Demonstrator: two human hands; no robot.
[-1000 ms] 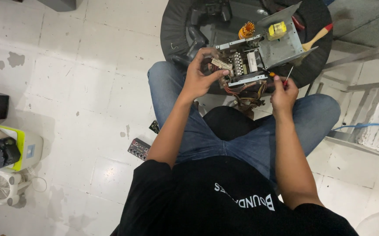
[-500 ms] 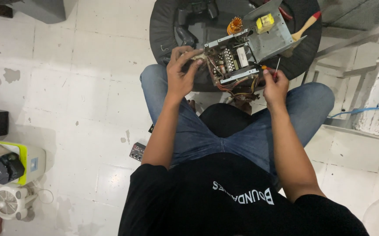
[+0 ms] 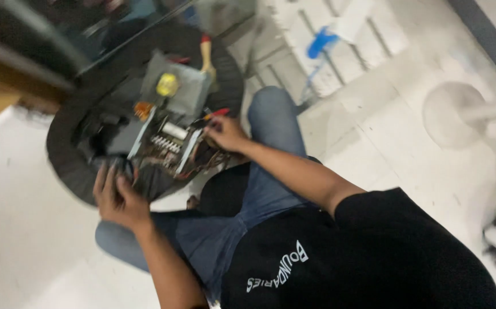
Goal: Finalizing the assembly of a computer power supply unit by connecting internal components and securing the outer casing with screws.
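The opened electronics unit (image 3: 168, 134), a grey metal chassis with exposed coils, wiring and a yellow component on top, is sitting on a round black tray (image 3: 68, 166) on the floor in front of your knees. It is lying between your two hands and touching both.

Your right hand (image 3: 225, 134) is resting at the near right edge of the chassis. Its grip is narrow, pinched around a small tool with a red handle (image 3: 216, 113); the tip is pointing away from the grip, toward the wiring. Motion blur is hiding where the tip is landing.

Your left hand (image 3: 116, 197) is pressing against the near left corner of the unit, fingers spread upward over the black tray rim. You cannot tell from this view whether that grip is closing on the chassis or only bracing it.

Beyond the unit, away from both grips, a wooden-handled brush (image 3: 206, 57) is lying at the far tray rim. A blue object (image 3: 321, 43) is sitting well apart on the pale floor tiles (image 3: 385, 131).

Hazards from this position:
- The unit is tilting on the tray. If the left hand is only bracing, tool pressure could shift the chassis.
- The pinch on the tool is light. A slip could drive the tip into the exposed wiring or coils.
- Your head is moving fast, so the view is blurring; working the tip without a clear view risks contact with the wrong part.
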